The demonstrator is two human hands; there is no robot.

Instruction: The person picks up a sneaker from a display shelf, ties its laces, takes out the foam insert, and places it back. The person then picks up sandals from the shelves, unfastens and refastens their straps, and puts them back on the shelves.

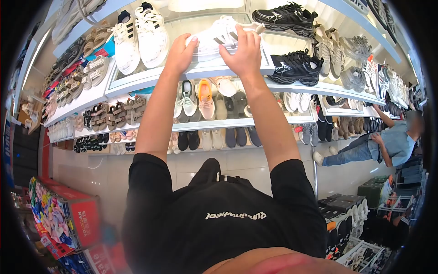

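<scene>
A white sneaker (211,37) with dark side stripes lies sideways at the front of the glass-topped shelf (153,78). My left hand (181,55) is closed at the sneaker's left end, its thumb along the near side. Around the right part of the same shoe my right hand (242,49) is closed, fingers over the upper and thumb on the striped side. The far sides of both hands' grip are hidden. To the left stand a pair of white sneakers (153,39); black sneakers (296,67) sit to the right.
Lower shelves hold more shoes, including an orange-lined sneaker (206,102) and several sandals (119,114). A person in a blue shirt (396,142) is at the right by the shelving. A red bin (84,219) of colourful goods stands at lower left, shoe racks (344,219) at lower right.
</scene>
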